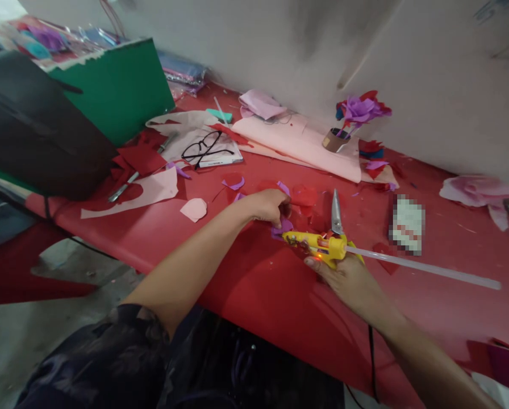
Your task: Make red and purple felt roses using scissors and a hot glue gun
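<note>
My right hand (343, 278) is closed around a yellow hot glue gun (314, 243), its small light glowing orange. A long clear glue stick (429, 268) sticks out of the gun's back end. My left hand (271, 205) pinches a purple felt piece (282, 228) on the tabletop, and the gun's nozzle meets or nearly meets that piece. Just beyond the gun lie scissors (336, 211) with the blades pointing away; their handles are partly hidden behind it. Red felt petals (304, 196) lie scattered past my left hand.
Black eyeglasses (203, 149) rest on a white box at the back left. Pink felt (297, 142) lies along the wall, with felt flowers (361, 108) in a small brown holder (335, 140). A green box (118, 91) and dark bag (37, 119) stand left. A black cord (371, 363) hangs over the front edge.
</note>
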The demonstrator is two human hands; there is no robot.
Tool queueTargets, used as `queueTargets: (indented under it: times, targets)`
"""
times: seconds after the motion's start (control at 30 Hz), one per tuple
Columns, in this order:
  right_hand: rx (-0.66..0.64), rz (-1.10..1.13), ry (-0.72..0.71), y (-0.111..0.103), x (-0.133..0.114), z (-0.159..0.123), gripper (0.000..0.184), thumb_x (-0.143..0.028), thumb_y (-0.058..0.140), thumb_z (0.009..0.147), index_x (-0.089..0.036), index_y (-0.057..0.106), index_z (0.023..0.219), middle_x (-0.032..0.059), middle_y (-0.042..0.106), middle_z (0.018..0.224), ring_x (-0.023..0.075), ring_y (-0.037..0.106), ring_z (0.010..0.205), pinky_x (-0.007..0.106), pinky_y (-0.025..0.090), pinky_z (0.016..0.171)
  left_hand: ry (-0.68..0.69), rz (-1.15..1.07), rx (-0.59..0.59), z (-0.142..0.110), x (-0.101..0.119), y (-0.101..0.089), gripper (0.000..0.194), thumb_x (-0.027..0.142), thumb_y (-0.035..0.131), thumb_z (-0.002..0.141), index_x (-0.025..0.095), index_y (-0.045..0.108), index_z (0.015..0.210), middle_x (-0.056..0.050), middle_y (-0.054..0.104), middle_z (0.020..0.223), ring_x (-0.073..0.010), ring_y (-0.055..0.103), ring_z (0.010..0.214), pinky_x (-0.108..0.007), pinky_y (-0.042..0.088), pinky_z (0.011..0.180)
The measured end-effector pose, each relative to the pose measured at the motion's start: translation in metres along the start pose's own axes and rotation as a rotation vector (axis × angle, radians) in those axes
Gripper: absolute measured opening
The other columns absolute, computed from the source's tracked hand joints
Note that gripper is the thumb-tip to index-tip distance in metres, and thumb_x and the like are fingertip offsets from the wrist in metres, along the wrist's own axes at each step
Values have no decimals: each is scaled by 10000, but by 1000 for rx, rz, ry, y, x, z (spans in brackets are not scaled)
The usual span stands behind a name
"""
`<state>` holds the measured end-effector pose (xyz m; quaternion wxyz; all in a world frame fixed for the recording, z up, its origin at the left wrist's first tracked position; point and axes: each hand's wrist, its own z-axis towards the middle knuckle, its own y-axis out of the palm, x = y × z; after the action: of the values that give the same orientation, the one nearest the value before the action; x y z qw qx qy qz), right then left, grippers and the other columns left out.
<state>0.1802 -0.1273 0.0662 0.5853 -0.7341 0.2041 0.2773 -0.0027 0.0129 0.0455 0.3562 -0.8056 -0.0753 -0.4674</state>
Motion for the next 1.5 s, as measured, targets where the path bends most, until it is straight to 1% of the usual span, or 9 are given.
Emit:
queueTargets:
  times: [0.17, 0.33, 0.63, 0.77, 1.0, 1.07, 1.17, 1.33, 1.5]
  targets:
    - [-4, 12, -14, 0, -1, 0, 321, -420, 521, 877, -324, 657, 1152, 10, 704, 1118, 268, 630, 1066, 453, 467, 964, -10, 14, 14, 1, 1, 2, 246, 23, 670, 529, 126, 621, 747, -10, 622, 716, -151, 562, 686, -256, 416, 662]
    - [-26, 30, 45, 0, 1, 1, 356, -487, 511, 869, -300, 660, 1133, 24, 697, 1129, 271, 634, 1056, 459, 485, 936, -16, 52, 11, 1, 0, 2, 262, 37, 674, 542, 128, 640, 785, -15, 633, 717, -167, 574, 702, -265, 414, 671]
    - [-43, 22, 1, 0, 2, 3, 362, -482, 512, 872, -302, 649, 1155, 33, 714, 1054, 262, 655, 982, 463, 495, 913, -2, 120, 1, 1, 2, 1, 271, 41, 682, 557, 126, 650, 812, -37, 662, 774, -169, 579, 722, -258, 413, 660]
    - [-39, -1, 75, -3, -1, 3, 360, -511, 511, 846, -256, 696, 1021, 52, 728, 990, 276, 673, 921, 464, 513, 873, -4, 118, -10, 1, 3, 1, 301, 46, 684, 558, 110, 663, 851, -45, 662, 773, -182, 585, 723, -272, 415, 667]
    - [-2, -25, 47, -9, -2, 2, 322, -485, 523, 845, -263, 702, 994, 45, 736, 948, 274, 673, 916, 455, 511, 873, 26, 160, -3, 1, 2, 0, 256, 60, 688, 571, 119, 645, 816, -41, 669, 795, -161, 573, 722, -251, 401, 663]
    - [-5, -10, 34, -8, -1, 2, 329, -484, 521, 850, -274, 694, 1035, 43, 733, 988, 274, 667, 955, 454, 500, 897, 31, 147, 5, 0, 2, -2, 245, 79, 675, 588, 124, 647, 827, -42, 673, 828, -163, 579, 744, -252, 405, 685]
    - [-15, 18, 14, -7, -1, 1, 340, -476, 518, 856, -291, 676, 1095, 33, 718, 1067, 266, 651, 1017, 437, 478, 941, 24, 160, 10, -2, 3, -4, 277, 102, 681, 575, 131, 653, 848, -43, 675, 872, -179, 586, 776, -266, 407, 715]
    - [-33, 12, 88, -6, 0, 1, 374, -497, 510, 843, -267, 673, 1089, 51, 718, 1023, 275, 659, 959, 459, 493, 898, 24, 209, 8, -2, 4, -4, 350, 119, 732, 532, 137, 646, 871, -37, 664, 865, -186, 577, 779, -263, 396, 703]
    - [-41, 4, 110, -6, 1, 2, 361, -503, 511, 832, -247, 678, 1022, 59, 712, 987, 281, 641, 978, 474, 470, 922, 24, 246, -7, -3, 5, -3, 400, 146, 753, 527, 142, 636, 910, -37, 658, 875, -201, 576, 810, -265, 391, 707]
